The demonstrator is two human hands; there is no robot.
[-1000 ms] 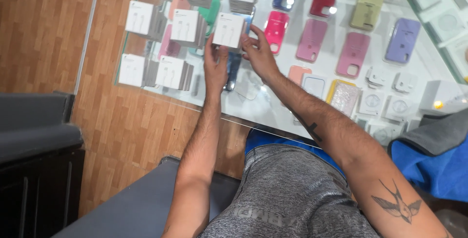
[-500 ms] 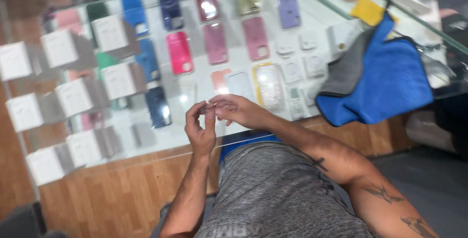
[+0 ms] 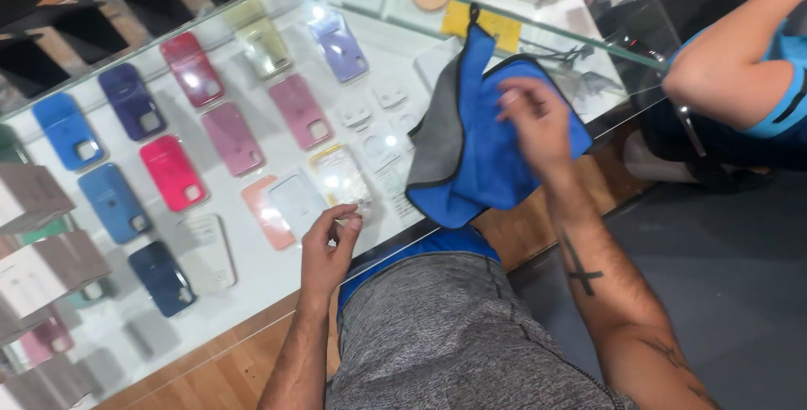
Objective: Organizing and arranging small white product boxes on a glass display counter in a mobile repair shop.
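You are standing at a glass display counter, your right hand reaching over a rumpled blue microfibre cloth with a grey underside that is lying on the glass top near the counter's front edge. That hand's fingers are spread loosely and curling down onto the cloth; they are touching its upper fold, not yet gripping it. Your left hand is resting at the front edge of the glass, thumb and forefinger narrowed together as if pinching something small; whether anything is between them, you cannot tell from here.

Under the glass, rows of phone cases are lying flat: a bright pink silicone case, a blue one, a clear case with a patterned back.

The risk lies at the edge: one corner of the cloth is hanging close to the counter's lip, and a careless pull toward you could drag it off onto the floor. Leaning weight on the glass could also stress the pane.

Glare is washing out several cases, the white boxes at the left are cut off by the frame, and another person's arm in a blue sleeve is entering at the upper right, the rest hidden.
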